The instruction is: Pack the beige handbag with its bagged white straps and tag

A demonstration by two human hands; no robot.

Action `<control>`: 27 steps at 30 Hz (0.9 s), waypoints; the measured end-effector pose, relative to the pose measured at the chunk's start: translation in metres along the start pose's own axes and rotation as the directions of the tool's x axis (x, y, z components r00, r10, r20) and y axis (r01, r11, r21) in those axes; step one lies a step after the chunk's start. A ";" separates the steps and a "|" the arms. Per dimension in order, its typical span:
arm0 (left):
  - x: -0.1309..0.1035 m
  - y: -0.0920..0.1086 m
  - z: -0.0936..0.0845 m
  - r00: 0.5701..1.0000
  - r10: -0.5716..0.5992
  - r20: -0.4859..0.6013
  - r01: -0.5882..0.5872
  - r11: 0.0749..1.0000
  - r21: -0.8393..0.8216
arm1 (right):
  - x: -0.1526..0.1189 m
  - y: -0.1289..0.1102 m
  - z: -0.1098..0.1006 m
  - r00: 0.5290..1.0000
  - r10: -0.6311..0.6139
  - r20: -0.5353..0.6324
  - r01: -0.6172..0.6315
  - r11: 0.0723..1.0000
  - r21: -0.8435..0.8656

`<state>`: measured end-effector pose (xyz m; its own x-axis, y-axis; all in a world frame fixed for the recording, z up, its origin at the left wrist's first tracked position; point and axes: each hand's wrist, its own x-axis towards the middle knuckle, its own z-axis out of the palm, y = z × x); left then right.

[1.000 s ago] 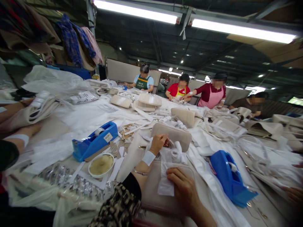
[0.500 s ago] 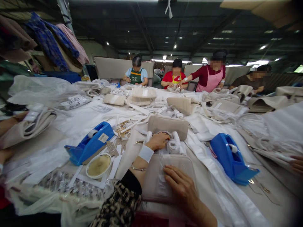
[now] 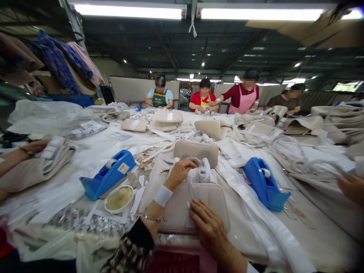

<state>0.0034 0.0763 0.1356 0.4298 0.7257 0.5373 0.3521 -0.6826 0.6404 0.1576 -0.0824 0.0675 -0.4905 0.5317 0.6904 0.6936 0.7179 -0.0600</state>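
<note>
A beige handbag (image 3: 212,197) lies flat on the table before me. My left hand (image 3: 179,172) pinches the top edge of a clear plastic bag (image 3: 196,182) holding a white wrapped strap roll (image 3: 203,174), at the handbag's far edge. My right hand (image 3: 209,227) presses flat on the handbag's near side, fingers on the plastic bag's lower end. A second beige handbag (image 3: 196,149) stands just beyond the roll.
Blue tape dispensers sit to the left (image 3: 108,174) and right (image 3: 263,184). A round dish of yellowish paste (image 3: 119,198) lies near left. Several co-workers (image 3: 204,100) work at the far side; other people's hands (image 3: 351,187) reach in at both edges. Bags and white wrapping cover the table.
The view tilted and shifted. My left hand pulled the plastic bag's top back toward me, and my right hand slid slightly left on the handbag.
</note>
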 end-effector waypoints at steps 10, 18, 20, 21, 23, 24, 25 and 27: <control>-0.083 0.022 0.005 0.968 0.139 0.211 -0.218 0.881 0.421 | -0.004 -0.003 0.003 0.997 -0.001 -0.080 0.001 1.000 0.001; -0.110 0.034 0.006 0.925 0.237 0.298 -0.330 0.890 0.315 | -0.004 0.001 -0.010 0.999 0.013 0.051 -0.020 0.990 0.141; -0.112 0.037 0.005 0.922 0.227 0.315 -0.326 0.893 0.310 | -0.010 0.003 -0.018 0.995 0.010 0.099 -0.029 0.980 0.196; -0.113 0.038 0.004 0.919 0.219 0.327 -0.324 0.893 0.313 | -0.015 0.003 -0.024 0.992 0.010 0.123 -0.037 0.976 0.215; -0.113 0.039 0.002 0.913 0.206 0.353 -0.325 0.889 0.322 | -0.028 -0.001 -0.036 0.982 0.014 0.187 -0.056 0.973 0.222; -0.112 0.039 0.001 0.910 0.201 0.362 -0.327 0.887 0.327 | -0.036 -0.004 -0.042 0.974 0.015 0.227 -0.064 0.976 0.209; -0.112 0.040 0.001 0.908 0.197 0.369 -0.327 0.885 0.332 | -0.045 -0.007 -0.047 0.965 0.015 0.262 -0.065 0.981 0.185; -0.112 0.040 -0.001 0.907 0.191 0.374 -0.325 0.884 0.337 | -0.063 -0.014 -0.054 0.956 -0.001 0.293 -0.033 0.993 0.113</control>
<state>-0.0312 -0.0323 0.1018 0.7686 0.4956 0.4045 0.4513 -0.8682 0.2063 0.2069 -0.1500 0.0641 -0.6244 0.6389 0.4493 0.6452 0.7462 -0.1643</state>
